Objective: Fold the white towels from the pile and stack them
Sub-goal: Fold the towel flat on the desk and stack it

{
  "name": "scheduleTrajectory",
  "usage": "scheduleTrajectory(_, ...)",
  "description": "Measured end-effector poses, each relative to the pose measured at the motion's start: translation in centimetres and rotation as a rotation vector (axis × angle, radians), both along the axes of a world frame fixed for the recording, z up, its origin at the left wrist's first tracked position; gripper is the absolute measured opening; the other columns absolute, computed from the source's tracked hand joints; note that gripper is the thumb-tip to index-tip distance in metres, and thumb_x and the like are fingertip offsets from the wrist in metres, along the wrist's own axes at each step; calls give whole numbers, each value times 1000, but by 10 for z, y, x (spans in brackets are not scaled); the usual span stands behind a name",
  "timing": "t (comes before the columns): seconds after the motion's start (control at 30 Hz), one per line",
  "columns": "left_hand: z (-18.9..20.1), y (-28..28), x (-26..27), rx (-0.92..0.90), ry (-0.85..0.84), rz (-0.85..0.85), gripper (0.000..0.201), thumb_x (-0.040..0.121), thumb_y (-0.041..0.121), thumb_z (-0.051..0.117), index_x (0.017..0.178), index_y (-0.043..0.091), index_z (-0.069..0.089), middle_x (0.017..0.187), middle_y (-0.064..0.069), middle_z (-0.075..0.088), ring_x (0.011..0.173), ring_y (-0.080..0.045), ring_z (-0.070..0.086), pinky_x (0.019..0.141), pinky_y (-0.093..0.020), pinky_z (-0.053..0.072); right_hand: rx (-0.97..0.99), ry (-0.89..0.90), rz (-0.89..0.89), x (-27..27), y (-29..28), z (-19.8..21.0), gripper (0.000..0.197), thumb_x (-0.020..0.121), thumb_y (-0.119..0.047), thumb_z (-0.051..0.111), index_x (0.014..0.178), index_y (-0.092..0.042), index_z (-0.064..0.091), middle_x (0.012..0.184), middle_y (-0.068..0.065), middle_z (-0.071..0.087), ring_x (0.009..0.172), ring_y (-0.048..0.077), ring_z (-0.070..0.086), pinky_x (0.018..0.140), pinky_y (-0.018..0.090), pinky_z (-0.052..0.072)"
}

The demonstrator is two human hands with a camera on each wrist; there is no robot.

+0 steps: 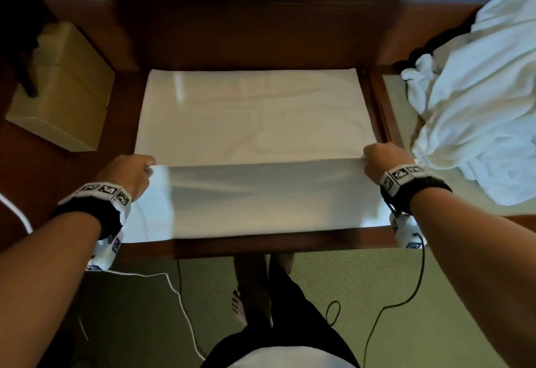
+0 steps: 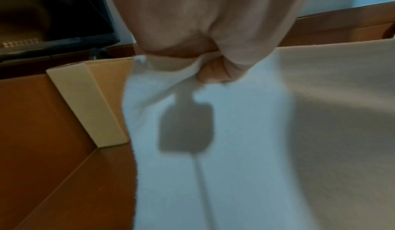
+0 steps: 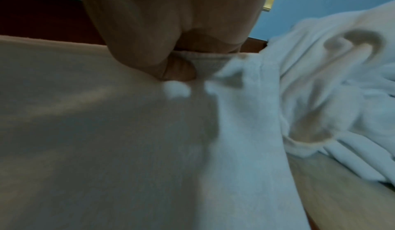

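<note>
A white towel (image 1: pixel 255 123) lies spread across a dark wooden table (image 1: pixel 261 33) in the middle of the head view. Its near edge is lifted off the table and pulled taut between two hands, so a flat band of cloth stretches across the lower middle of the frame above the rest of the towel.

The left hand (image 1: pixel 127 174) grips the left corner of that raised edge. In the left wrist view the thumb (image 2: pixel 213 71) and curled fingers pinch the cloth tightly, with a small fold of towel bunched between them.

The right hand (image 1: pixel 383 161) grips the right corner the same way. In the right wrist view its thumb (image 3: pixel 179 71) presses the hem against curled fingers, though the picture is blurred.

A pile (image 1: pixel 475 100) of crumpled white towels fills the right side of the head view, just beside the right hand. A cardboard box (image 1: pixel 63 97) sits at the left on the table. At the bottom of the frame are green carpet (image 1: pixel 377 295), trailing cables (image 1: pixel 406 295) and the person's legs.
</note>
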State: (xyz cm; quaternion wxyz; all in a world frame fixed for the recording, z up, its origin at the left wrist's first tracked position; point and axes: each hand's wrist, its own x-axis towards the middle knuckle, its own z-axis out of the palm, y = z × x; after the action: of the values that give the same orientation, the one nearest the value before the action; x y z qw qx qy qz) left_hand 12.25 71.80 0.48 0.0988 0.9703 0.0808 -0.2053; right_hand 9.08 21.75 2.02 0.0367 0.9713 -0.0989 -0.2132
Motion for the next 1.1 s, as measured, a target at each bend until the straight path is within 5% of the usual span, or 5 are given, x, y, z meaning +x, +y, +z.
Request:
scheduleTrajectory(0.1, -10, 5, 39, -23, 15, 2, 34, 89, -3, 48, 80, 26, 63, 95, -17, 65, 76, -38, 64, 74, -52, 60, 20, 1, 6, 42, -2, -1, 24, 85, -6, 50, 101, -14, 66, 101, 16, 66, 90, 36, 64, 79, 39, 55)
scheduleTrajectory(0.4, -43, -17, 107, 156, -97, -127, 37, 85, -3, 57, 110, 22, 68, 120, -16, 66, 107, -39, 62, 96, -46, 46, 20, -55, 53, 118, -12, -43, 24, 82, -8, 57, 104, -12, 65, 110, 15, 63, 103, 37, 57, 90, 46, 49)
scheduleTrajectory(0.57, -85, -44, 54, 97, -191, -153, 70, 93, 31, 61, 155, 29, 28, 165, -6, 17, 147, -35, 20, 111, -55, 23, 186, -393, 28, 68, 2, -101, 48, 89, -22, 56, 137, -16, 49, 154, 13, 35, 136, 39, 32, 106, 56, 30)
scheduleTrajectory(0.83, -138, -46, -77, 101, -78, -171, 75, 94, 65, 20, 160, 31, 5, 168, -8, -2, 151, -41, 7, 116, -63, 17, 205, -107, 115, -64, 22, -153, 66, 97, -64, 15, 154, -42, -9, 163, -4, -22, 151, 24, -16, 122, 50, 2)
scheduleTrajectory(1.1, -125, -74, -104, 36, -117, -286, 81, 88, 69, 30, 158, 28, 23, 167, -9, 11, 151, -37, 14, 116, -58, 17, 295, -194, 211, -80, 96, -141, 66, 96, -58, 29, 155, -28, 25, 165, 9, 8, 152, 31, 9, 115, 52, 20)
